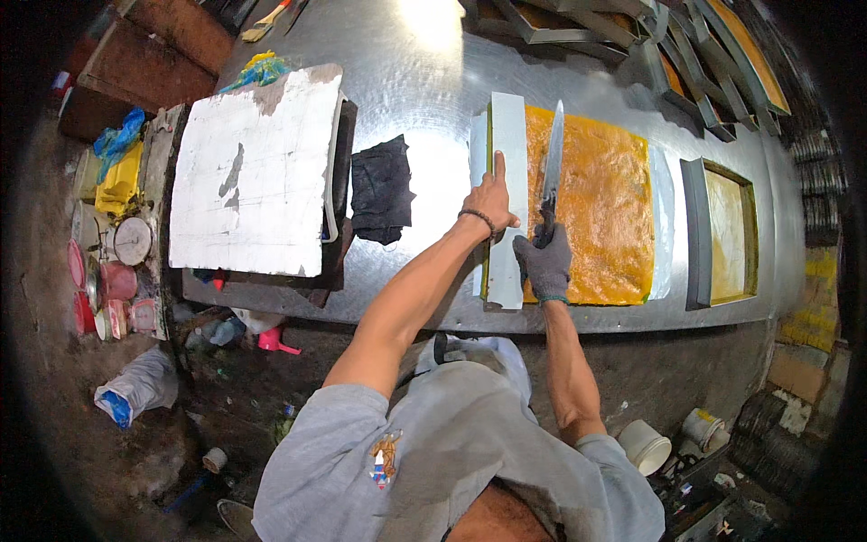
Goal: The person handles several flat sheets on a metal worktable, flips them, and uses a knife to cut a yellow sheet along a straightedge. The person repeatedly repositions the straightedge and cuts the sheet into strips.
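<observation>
A flat orange-brown slab with a glossy, uneven top [601,244] lies on a pale sheet [664,235] on the metal table. Along its left side runs a long light-grey strip [507,117]. My bare left hand [490,200] presses down on this strip, index finger stretched along it and thumb apart. In a grey glove, my right hand [545,266] is closed round the handle of a long knife [553,163]. The blade points away from me over the slab's left part, just right of the strip. Whether its edge touches the slab, I cannot tell.
A worn white board [253,181] and a black cloth [381,190] lie to the left. On the right sits a metal frame [698,235]; more frames [713,72] are piled at the far right. A brush [266,23] lies far left. Buckets [644,447] stand on the floor.
</observation>
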Available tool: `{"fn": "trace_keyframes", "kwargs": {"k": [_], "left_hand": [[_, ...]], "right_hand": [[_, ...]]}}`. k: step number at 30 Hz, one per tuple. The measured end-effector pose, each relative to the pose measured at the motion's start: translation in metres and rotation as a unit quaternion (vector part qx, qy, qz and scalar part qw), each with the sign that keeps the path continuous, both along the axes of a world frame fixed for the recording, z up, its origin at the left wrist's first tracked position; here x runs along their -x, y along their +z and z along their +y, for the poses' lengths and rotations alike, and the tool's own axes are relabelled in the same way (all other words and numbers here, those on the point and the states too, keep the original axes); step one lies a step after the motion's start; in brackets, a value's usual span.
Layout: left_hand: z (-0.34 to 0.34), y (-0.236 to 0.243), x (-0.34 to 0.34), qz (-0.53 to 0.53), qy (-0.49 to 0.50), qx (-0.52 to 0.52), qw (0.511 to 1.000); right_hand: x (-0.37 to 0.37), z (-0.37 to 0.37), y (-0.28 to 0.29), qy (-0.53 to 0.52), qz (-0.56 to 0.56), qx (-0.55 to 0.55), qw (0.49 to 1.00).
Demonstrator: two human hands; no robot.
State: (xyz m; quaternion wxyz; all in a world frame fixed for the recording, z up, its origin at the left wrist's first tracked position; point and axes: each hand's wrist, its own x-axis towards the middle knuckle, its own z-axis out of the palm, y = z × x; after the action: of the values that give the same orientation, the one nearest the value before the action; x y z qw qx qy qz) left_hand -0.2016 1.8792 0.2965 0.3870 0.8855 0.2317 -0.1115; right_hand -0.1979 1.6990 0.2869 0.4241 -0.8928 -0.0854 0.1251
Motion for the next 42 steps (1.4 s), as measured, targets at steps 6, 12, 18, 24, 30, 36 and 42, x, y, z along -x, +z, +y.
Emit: {"fn": "trace_keyframes", "kwargs": {"k": [6,12,18,24,30,36,42], "left_hand": [[-0.002,-0.014,0.005,-0.025,0.076,0.033,0.996],[0.000,-0.011,0.017,-0.048,0.086,0.074,0.992],[0.000,-0.013,0.017,-0.052,0.097,0.089,0.990],[0.002,-0.017,0.019,-0.073,0.098,0.093,0.988],[0.004,-0.017,0.020,-0.083,0.089,0.102,0.987],[0.002,-0.018,0.021,-0.094,0.091,0.096,0.987],[0.004,-0.016,0.021,-0.085,0.085,0.111,0.987]], "right_hand": [[-0.025,0.008,-0.035,0.019,-0.044,-0.007,0.999],[-0.047,0.028,-0.043,0.008,0.031,-0.152,0.988],[-0.053,0.032,-0.042,-0.018,0.114,-0.230,0.966],[-0.050,0.035,-0.034,-0.018,0.104,-0.218,0.970],[-0.054,0.027,-0.042,-0.013,0.099,-0.234,0.967],[-0.048,0.033,-0.031,-0.004,0.093,-0.249,0.964],[-0.053,0.031,-0.035,-0.004,0.089,-0.234,0.968]]}}
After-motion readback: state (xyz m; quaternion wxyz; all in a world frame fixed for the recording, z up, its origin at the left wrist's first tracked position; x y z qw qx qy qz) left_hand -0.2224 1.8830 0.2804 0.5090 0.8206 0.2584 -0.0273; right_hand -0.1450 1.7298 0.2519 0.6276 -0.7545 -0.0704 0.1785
